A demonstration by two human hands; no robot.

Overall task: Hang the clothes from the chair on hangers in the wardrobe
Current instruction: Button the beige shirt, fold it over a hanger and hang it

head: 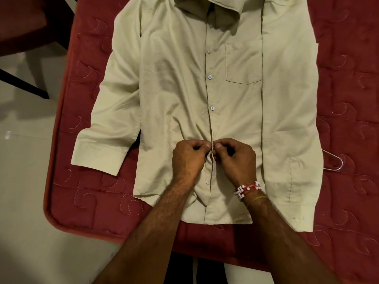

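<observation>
shirt (174, 89): pale green-beige, long-sleeved, lying flat and front-up on a quilted red bed cover (348, 99), collar (207, 9) at the far end, hem toward you. the fabric is lightly creased, with wrinkles gathering toward the centre where you work. the placket runs down the middle with small pale buttons; three (209, 77) show fastened above your hands and one (207, 182) below them. a single chest pocket (244, 62) sits just right of the placket. the sleeve on your left is spread out to the side, its cuff (98, 154) resting near the edge of the cover; the other sleeve lies straight down along the body. your left hand (187, 158) and right hand (235, 160) meet at the placket, fingers curled, thumb and fingertips of each pinching the shirt edge at one spot; whether that button is through its hole cannot be told. a beaded red-and-white bracelet (247, 189) is on your right wrist. the bend of a thin wire hanger (336, 162) pokes out from under the right side of the shirt. dark chair (24, 27) at upper left, standing on the pale floor (20, 201).
</observation>
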